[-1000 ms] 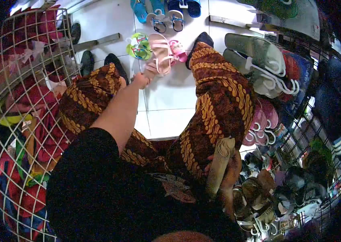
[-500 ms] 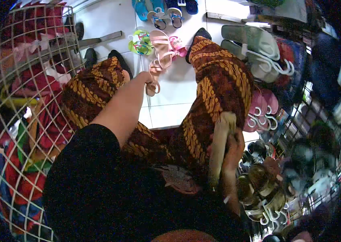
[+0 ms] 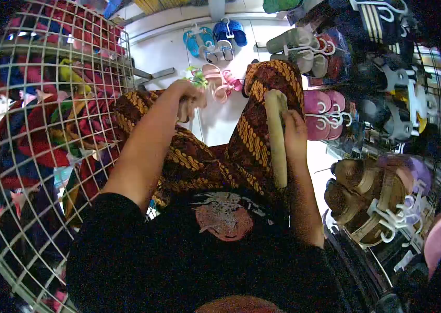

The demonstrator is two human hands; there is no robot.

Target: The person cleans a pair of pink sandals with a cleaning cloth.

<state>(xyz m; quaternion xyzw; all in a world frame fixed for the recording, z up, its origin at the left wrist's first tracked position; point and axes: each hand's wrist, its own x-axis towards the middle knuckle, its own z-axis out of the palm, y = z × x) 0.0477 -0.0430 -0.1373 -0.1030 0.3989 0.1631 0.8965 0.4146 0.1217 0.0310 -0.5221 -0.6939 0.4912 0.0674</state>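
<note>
My left hand (image 3: pixel 193 95) is raised over my left knee, fingers curled and slightly blurred. A tan sandal (image 3: pixel 183 111) hangs from it, mostly covered by the fingers. Upright along my other thigh stands a long, narrow beige thing with a dull, cloth-like surface (image 3: pixel 275 141). My right hand (image 3: pixel 294 130) closes on its outer side, and I cannot tell what kind of thing it is. On the floor between my knees lie a pink strapped sandal (image 3: pixel 221 89), a green flowered pair (image 3: pixel 194 76) and a bright pink sandal (image 3: pixel 235 83).
Further off on the tiles are turquoise sandals (image 3: pixel 198 40), blue clogs (image 3: pixel 231 32) and a small grey pair (image 3: pixel 217 51). A wire mesh basket (image 3: pixel 53 104) full of colourful goods stands on the left. To the right hang pink slippers (image 3: pixel 324 115) and brown sandals (image 3: pixel 358 193).
My left hand has lifted the tan sandal off the floor and drawn it toward my left knee. My right hand has raised the beige thing. The view has shifted, showing more of the far floor.
</note>
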